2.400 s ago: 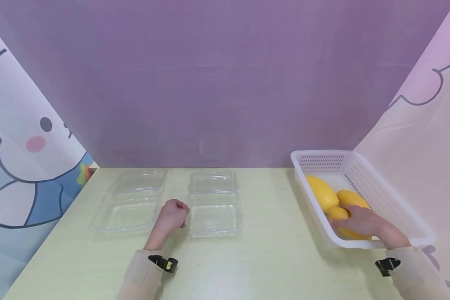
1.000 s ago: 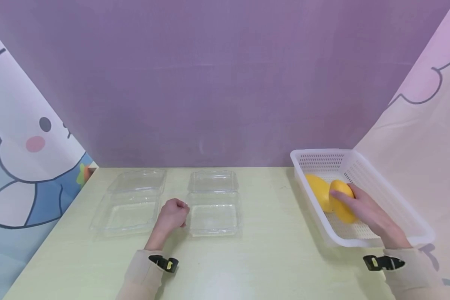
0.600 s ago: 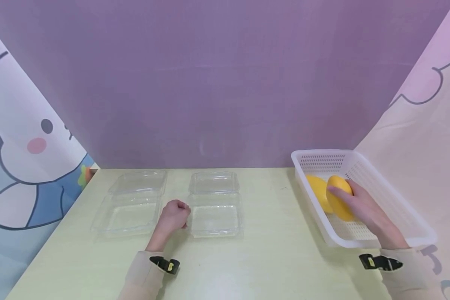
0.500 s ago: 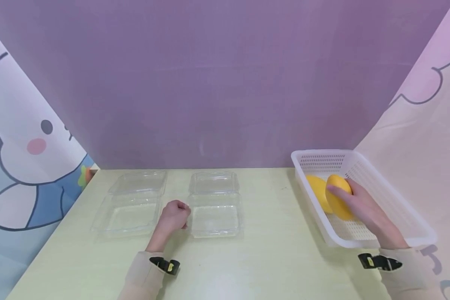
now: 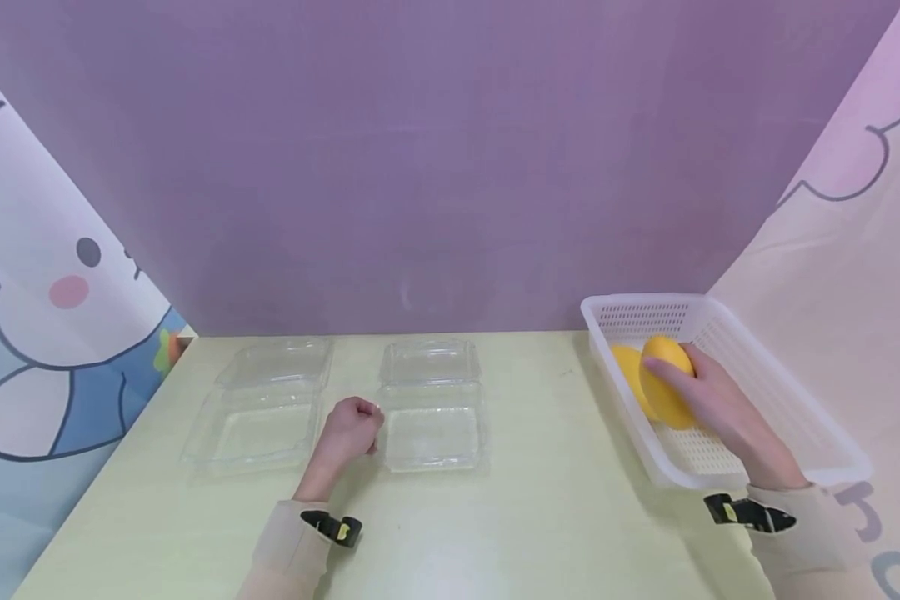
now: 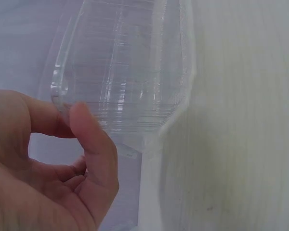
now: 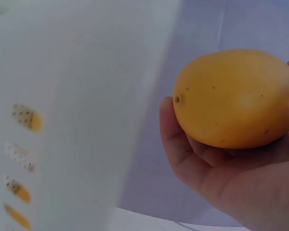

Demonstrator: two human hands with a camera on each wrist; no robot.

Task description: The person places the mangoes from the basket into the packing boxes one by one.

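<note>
In the head view, my right hand (image 5: 720, 404) grips a yellow mango (image 5: 666, 383) over the white basket (image 5: 787, 375). The right wrist view shows this mango (image 7: 236, 98) up close, its small stem end facing left and my fingers (image 7: 176, 144) curled under it. Another yellow fruit (image 5: 627, 371) lies in the basket, partly hidden behind the held one. My left hand (image 5: 348, 429) is at the left edge of a smaller clear plastic clamshell box (image 5: 431, 437) with its lid open. In the left wrist view, thumb and forefinger pinch the rim of the clear box (image 6: 120, 72).
A larger clear clamshell box (image 5: 262, 429), also with its lid open, stands to the left of my left hand. Both boxes and the basket stand on the pale wooden table (image 5: 525, 517). A purple backdrop (image 5: 435, 167) rises behind, with printed cloth panels at the sides.
My right hand, earlier low in the basket over the fruit, has taken hold of the mango and raised it, drifting slightly left and up. My left hand has stayed at the smaller box.
</note>
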